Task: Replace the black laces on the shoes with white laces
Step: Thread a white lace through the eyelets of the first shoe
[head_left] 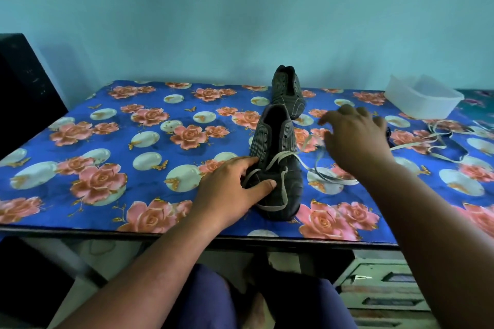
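At lower centre, the left hand (pixel 230 189) pinches the toe of the near dark striped fabric shoe (pixel 275 165), heel pointing away. The right hand (pixel 352 139), fingers spread, empty, hovers over the loose flat white lace (pixel 310 165) trailing right.

The near shoe (pixel 276 165), dark and pinstriped, was held at its toe by the left hand (pixel 231 189), thumb and fingers curled against it. A white lace (pixel 283 187) was threaded through its lowest eyelets, the ends trailing right over the floral tablecloth (pixel 112 147). The right hand (pixel 352 136) was raised above the lace, fingers spread, blurred. A second shoe (pixel 287 91) stood behind, unlaced. More laces (pixel 438 141) lay beside a translucent plastic container (pixel 422 96).
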Motion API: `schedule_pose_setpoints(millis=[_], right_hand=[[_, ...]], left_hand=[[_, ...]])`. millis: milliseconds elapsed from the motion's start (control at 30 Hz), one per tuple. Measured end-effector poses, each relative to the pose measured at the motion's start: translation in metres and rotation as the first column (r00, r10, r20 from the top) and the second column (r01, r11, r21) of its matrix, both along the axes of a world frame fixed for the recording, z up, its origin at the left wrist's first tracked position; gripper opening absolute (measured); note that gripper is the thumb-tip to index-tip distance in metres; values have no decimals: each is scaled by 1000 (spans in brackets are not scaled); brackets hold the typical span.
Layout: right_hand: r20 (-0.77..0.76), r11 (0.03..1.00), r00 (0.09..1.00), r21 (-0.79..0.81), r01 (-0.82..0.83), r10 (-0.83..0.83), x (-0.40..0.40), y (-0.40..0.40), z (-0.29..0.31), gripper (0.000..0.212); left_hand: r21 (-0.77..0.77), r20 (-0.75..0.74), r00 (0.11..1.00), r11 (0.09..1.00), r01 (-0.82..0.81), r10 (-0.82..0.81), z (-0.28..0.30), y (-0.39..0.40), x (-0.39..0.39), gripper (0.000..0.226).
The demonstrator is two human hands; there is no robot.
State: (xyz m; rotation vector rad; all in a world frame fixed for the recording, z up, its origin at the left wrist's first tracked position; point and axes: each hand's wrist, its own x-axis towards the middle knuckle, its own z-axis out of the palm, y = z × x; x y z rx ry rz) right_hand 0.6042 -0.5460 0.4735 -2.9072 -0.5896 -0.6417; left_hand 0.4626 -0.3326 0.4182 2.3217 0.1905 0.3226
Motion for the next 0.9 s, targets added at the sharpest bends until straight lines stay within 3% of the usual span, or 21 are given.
schedule_pose_setpoints(millis=[67, 133, 300, 433, 533, 633, 767, 900], right_hand=[[46, 955, 956, 57, -292, 289, -20, 17, 8, 26], [-3, 904, 905, -34, -425, 426, -34, 29, 13, 26], [-86, 877, 892, -162, -452, 443, -30, 36, 8, 20], [-135, 851, 852, -79, -519, 507, -21, 34, 9, 8], [-73, 891, 888, 41, -451, 453, -5, 31, 14, 5], [-12, 960, 977, 185, -208, 214, 27, 23, 13, 7], [-75, 963, 996, 261, 73, -55, 62, 4, 3, 11], [-51, 938, 998, 344, 47, -31, 52, -1, -6, 14]], left_hand=[[-62, 7, 1000, 998, 8, -7, -6, 1, 2, 80], [-103, 23, 1000, 995, 12, -10, -13, 2, 2, 76], [-69, 22, 1000, 998, 11, -10, -17, -3, -2, 86], [-57, 22, 999, 998, 38, -37, -18, -5, -4, 89], [-87, 38, 999, 996, 30, -26, -22, -4, -1, 84], [-151, 55, 998, 988, 22, -14, -26, -2, 1, 76], [-194, 61, 998, 981, 8, 4, -24, -4, -1, 75], [-40, 54, 998, 999, 24, -22, -22, -7, -6, 88]])
